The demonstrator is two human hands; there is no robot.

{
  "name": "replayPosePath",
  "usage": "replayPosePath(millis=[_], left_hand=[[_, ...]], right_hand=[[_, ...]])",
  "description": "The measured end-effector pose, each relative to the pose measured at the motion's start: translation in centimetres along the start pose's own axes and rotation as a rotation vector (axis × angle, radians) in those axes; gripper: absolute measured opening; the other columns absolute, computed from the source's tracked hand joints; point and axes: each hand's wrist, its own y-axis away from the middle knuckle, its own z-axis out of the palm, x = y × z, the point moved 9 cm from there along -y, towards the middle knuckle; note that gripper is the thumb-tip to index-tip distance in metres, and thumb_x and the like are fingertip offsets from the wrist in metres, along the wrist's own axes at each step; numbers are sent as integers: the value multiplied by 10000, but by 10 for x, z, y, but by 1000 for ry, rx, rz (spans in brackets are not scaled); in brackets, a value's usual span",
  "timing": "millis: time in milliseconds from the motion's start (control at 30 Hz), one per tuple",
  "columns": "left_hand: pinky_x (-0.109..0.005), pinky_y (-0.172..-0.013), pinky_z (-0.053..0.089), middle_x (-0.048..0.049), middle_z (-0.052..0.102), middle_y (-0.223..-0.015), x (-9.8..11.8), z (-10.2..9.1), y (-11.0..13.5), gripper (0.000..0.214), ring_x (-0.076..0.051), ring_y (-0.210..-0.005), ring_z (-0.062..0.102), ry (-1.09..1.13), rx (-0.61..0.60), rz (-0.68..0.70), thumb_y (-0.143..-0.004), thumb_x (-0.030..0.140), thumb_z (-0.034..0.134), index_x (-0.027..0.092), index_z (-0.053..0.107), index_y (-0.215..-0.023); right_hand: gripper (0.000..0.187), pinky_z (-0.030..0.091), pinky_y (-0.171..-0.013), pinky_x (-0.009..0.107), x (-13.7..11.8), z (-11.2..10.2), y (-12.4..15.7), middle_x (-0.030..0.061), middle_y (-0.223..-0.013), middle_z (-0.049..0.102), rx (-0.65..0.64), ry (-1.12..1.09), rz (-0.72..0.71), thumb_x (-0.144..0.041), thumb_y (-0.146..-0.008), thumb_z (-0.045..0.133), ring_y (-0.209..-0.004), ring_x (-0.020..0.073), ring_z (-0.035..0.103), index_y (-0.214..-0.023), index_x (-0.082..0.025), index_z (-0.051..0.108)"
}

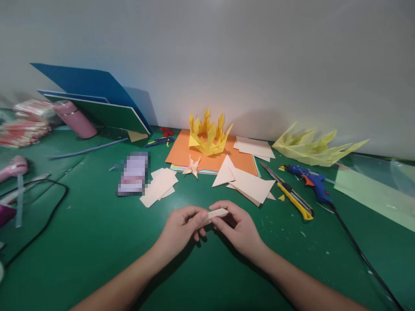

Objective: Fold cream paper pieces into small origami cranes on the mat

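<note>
A small folded piece of cream paper (218,213) is pinched between both my hands just above the green table (97,242). My left hand (181,229) grips its left end with curled fingers. My right hand (236,226) holds the right end, fingers closed over it. Beyond them lie loose cream paper pieces (159,185) and cream triangles (249,183). A small cream folded star shape (193,166) rests at the edge of an orange sheet (184,151), on which stands a yellow folded paper crown (209,134).
A yellow utility knife (293,198) and a blue glue gun (313,181) with a black cord lie to the right. Yellow folded spikes (311,149) sit by the wall. Blue and green boards (97,99), a pink bottle (74,119) and a black cable (48,216) are on the left.
</note>
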Motion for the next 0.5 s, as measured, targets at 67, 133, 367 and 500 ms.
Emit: replayPosePath(millis=[67,133,367,500], left_hand=[[-210,-434,400,9,583,-497,-2,1,0,373,-92,-410,485,-1,-8,-17,-728,508,564,142,631,-712],[-208,-422,377,10,574,-493,-3,1,0,375,-84,-395,459,-15,-9,-39,-729,511,554,145,606,-665],[-199,-415,292,44,503,-468,-1,1,1,375,-65,-378,364,-53,8,-16,-754,509,516,162,545,-617],[-200,-418,270,43,499,-473,-3,4,1,370,-66,-391,356,-43,-19,-30,-754,501,517,164,533,-602]], right_hand=[[181,504,-576,244,0,0,0,35,-876,632,5,-7,-9,-251,-764,570,-617,127,601,-939,-209,584],[196,514,-586,247,-2,0,1,39,-898,633,-1,-4,-35,-243,-771,563,-634,130,614,-965,-214,576],[137,504,-601,252,-8,3,1,40,-829,631,-21,82,-96,-202,-777,522,-672,145,609,-902,-202,575],[142,501,-595,258,-6,4,2,29,-812,607,-45,41,-62,-201,-764,520,-649,141,607,-900,-206,559]])
